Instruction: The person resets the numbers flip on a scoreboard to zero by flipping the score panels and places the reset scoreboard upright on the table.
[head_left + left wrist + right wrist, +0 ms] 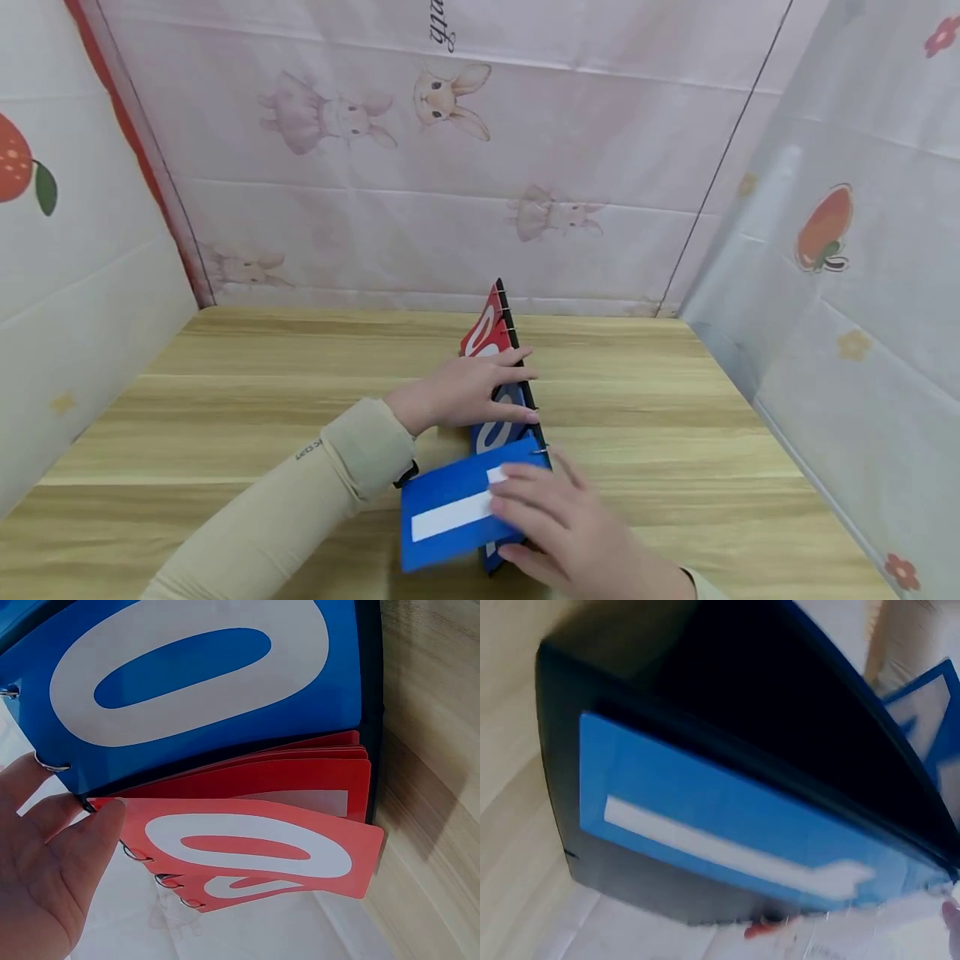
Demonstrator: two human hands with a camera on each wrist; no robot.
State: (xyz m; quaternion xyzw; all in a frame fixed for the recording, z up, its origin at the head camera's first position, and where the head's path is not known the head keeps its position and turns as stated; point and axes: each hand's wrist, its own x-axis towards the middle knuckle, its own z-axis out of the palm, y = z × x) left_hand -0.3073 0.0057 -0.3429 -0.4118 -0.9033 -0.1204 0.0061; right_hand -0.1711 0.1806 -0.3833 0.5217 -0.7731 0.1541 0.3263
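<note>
A flip scoreboard stands like a tent on the table, its black spine (528,392) running away from me with metal rings along it. My left hand (468,392) grips the spine near the middle; in the left wrist view its thumb (109,825) lies at the ringed edge of a red card (300,817). Above that hangs a blue card with a white 0 (315,682). My right hand (570,525), fingers fairly straight, touches a raised blue card with a white 1 (450,542) at the near end. The right wrist view shows another blue 1 card (705,802) against the black board (562,795).
The scoreboard stands on a wood-grain table (262,375). A printed cloth backdrop (360,225) rises behind the far edge, with side cloths (847,333) along left and right.
</note>
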